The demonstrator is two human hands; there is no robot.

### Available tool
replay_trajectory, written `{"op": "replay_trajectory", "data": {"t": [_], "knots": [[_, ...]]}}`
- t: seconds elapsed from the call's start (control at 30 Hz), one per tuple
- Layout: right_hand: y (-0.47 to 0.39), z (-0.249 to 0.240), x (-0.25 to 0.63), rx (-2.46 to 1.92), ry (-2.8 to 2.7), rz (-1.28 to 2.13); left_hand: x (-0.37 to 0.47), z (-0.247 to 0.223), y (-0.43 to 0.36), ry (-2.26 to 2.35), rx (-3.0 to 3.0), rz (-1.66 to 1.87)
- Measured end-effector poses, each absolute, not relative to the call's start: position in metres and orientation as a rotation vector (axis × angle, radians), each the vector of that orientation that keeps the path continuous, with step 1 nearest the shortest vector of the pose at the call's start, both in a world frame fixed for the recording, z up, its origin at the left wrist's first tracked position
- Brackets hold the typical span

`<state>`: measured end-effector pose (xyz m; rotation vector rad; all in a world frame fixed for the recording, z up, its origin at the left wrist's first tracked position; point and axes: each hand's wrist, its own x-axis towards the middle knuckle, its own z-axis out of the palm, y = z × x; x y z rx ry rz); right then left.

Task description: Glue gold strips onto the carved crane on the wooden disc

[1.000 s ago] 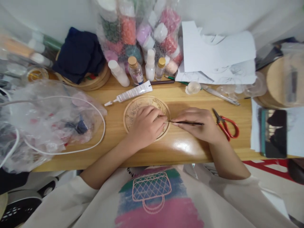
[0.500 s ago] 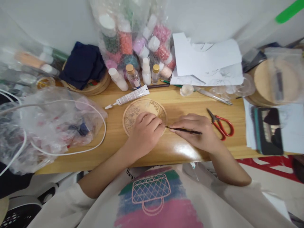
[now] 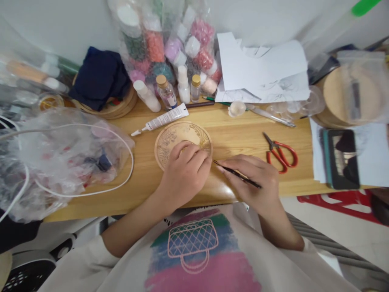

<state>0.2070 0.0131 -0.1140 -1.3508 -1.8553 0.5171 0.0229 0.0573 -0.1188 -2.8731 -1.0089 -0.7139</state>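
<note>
Head view: A carved round disc (image 3: 170, 140) lies flat on the wooden table (image 3: 243, 132), too round for a long axis. Over its near right part curl the left hand's (image 3: 185, 176) fingers, whatever they grip hidden. Beside it, the right hand (image 3: 258, 176) pinches a slim dark tool (image 3: 238, 174), tip pointing left and away; a light, near-tip hold and a braced disc would suit fine control.

left hand (image 3: 186, 173) hides part of the patterned disc (image 3: 170, 137); print on the tube (image 3: 167, 117) seems unreadably small
</note>
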Motion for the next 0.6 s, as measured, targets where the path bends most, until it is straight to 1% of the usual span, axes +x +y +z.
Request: {"op": "replay_trajectory", "data": {"t": [0.17,0.6], "knots": [[0.01,-0.111,0.202,-1.406,-1.806,0.511,0.025,-0.114,0.057,-1.013,-2.821,-0.653],[-0.003,-0.108,0.181,-1.528,-1.581,0.487,0.028,-0.112,0.057,-1.014,-2.834,-0.698]]}}
